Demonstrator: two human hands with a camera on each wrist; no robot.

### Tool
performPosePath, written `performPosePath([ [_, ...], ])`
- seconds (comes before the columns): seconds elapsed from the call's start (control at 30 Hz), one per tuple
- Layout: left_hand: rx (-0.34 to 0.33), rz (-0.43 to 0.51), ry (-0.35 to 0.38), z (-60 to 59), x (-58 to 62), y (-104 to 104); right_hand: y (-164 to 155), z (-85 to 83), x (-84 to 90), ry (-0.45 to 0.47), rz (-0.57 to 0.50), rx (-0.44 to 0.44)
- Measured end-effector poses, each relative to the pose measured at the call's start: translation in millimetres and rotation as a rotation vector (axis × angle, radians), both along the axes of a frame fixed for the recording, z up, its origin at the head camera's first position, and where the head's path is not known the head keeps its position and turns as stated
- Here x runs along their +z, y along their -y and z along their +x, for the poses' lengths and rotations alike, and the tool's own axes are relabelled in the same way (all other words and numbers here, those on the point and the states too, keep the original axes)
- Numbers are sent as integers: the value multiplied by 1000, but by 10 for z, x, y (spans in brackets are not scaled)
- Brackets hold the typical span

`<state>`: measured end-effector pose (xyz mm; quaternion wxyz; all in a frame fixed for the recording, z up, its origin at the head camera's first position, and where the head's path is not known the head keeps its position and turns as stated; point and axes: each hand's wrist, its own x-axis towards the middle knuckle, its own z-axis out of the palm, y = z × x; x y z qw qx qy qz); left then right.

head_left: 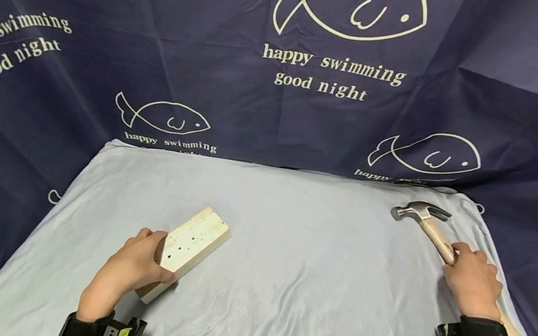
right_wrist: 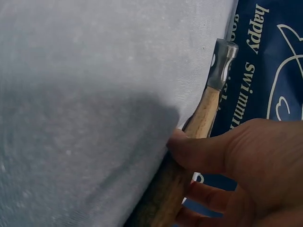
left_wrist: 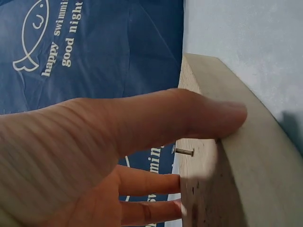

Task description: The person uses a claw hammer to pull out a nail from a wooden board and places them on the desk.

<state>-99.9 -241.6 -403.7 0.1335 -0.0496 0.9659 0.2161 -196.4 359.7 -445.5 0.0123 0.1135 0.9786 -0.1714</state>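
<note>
From my remote seat, the wooden block (head_left: 190, 247) lies flat on the pale sheet covering the table (head_left: 315, 272), toward the near left, its long side running diagonally away from me. Its top face is peppered with small holes, and the left wrist view shows a small nail (left_wrist: 183, 152) sticking out of that face. My left hand (head_left: 128, 272) grips the near end of the block, thumb laid across one face and fingers curled against the far side; I judge this grip is there to pin the block so it cannot slide or twist on the smooth cloth.

Well apart from it, at the far right of the table, the hammer (head_left: 442, 240) lies with its steel claw head pointing away and its wooden handle running back toward me. My right hand (head_left: 473, 282) is wrapped round the handle about mid-length, thumb pressed along one side and fingers curled underneath, as the right wrist view shows. The head seems to rest on the cloth, so the tool reads to me as gripped but not raised.

Behind and around the table hangs a dark blue cloth (head_left: 285, 75) printed with white fish outlines and words.
</note>
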Motion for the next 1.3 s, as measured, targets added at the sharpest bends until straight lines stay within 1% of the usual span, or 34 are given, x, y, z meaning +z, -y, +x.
performPosePath([
  [0.23, 2, 6, -11, -28, -6, -16, -22, -10, -16, -14, -38, 1],
  [0.37, 8, 9, -17, -53, -14, -43, 8, -15, -14, -35, -53, -26],
  [0.5, 7, 19, -22, -80, -18, -86, 23, -9, 7, -36, -59, -52],
  [0.7, 4, 26, -36, -122, -14, -135, -11, 3, 37, -24, -39, -22],
  [0.9, 1, 46, -55, -130, -29, -144, 26, 6, -45, -57, -38, -29],
  [1.1, -11, 42, -60, -150, -51, -140, 50, -16, -96, -89, -65, -18],
  [1.3, -20, 43, -69, -160, -61, -151, 89, -35, -76, -76, -117, 1],
])
